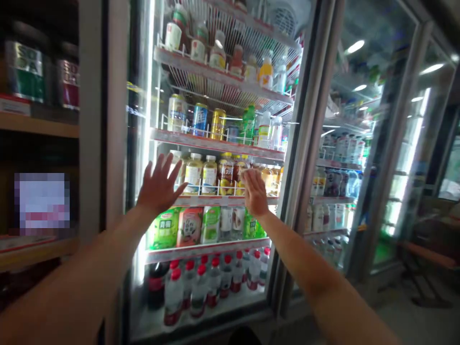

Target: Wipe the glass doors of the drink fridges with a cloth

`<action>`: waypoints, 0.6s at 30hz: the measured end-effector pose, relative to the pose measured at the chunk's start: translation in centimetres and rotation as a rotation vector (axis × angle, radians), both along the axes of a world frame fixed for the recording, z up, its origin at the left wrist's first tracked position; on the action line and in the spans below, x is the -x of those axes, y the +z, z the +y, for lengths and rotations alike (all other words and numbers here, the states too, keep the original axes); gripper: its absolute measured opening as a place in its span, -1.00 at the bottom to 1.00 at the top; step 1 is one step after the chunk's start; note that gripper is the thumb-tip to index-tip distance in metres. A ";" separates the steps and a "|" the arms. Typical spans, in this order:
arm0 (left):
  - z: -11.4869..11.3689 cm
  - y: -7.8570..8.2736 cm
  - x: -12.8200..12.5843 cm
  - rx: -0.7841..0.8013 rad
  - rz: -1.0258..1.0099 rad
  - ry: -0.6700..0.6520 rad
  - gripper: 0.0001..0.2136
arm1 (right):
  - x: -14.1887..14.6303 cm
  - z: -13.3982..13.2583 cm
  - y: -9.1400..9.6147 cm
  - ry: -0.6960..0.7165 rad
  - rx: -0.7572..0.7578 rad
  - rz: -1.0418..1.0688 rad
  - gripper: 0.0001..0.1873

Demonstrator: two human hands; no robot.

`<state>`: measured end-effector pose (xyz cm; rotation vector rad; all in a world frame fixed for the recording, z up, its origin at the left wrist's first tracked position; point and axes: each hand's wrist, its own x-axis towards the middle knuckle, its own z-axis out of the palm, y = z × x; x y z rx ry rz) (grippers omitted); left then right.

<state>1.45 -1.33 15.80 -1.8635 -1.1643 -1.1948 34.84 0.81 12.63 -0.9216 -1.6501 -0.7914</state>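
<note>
Both arms reach forward at the front of a lit drinks fridge (pixel 219 201). My left hand (pixel 160 186) is open, fingers spread, in front of the fridge's left side by a row of pale yellow bottles (pixel 193 173). My right hand (pixel 256 194) is open too, its fingers stretched out close together, in front of brown bottles with yellow caps (pixel 226 173). Neither hand holds anything. Whether either palm touches glass, I cannot tell. Below the hands stand green cartons (pixel 164 231) and a pink carton (pixel 189 227).
Red-capped bottles (pixel 199 292) fill the fridge bottom. Higher up are cans (pixel 200 120) and juice bottles (pixel 266 72). A wooden shelf (pixel 39 125) with soda bottles (pixel 27 72) stands left. More glass-door fridges (pixel 334 143) line the right, near a blurred folding stand (pixel 427 268).
</note>
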 end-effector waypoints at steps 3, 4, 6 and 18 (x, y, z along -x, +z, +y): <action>-0.8 -2.1 0.1 0.027 0.060 0.080 -0.24 | -0.3 -0.1 -0.7 0.047 0.036 -0.104 -0.39; -1.1 -2.5 0.0 0.030 0.073 0.116 -0.23 | -0.6 -0.1 -0.7 0.052 0.024 -0.064 -0.39; -1.7 -3.0 -0.4 0.050 0.096 0.191 -0.19 | -1.0 0.0 -0.8 0.038 -0.017 0.103 -0.39; -3.7 -7.5 -1.0 0.255 0.260 0.501 -0.08 | -1.6 0.7 -2.4 0.053 -0.112 0.182 -0.28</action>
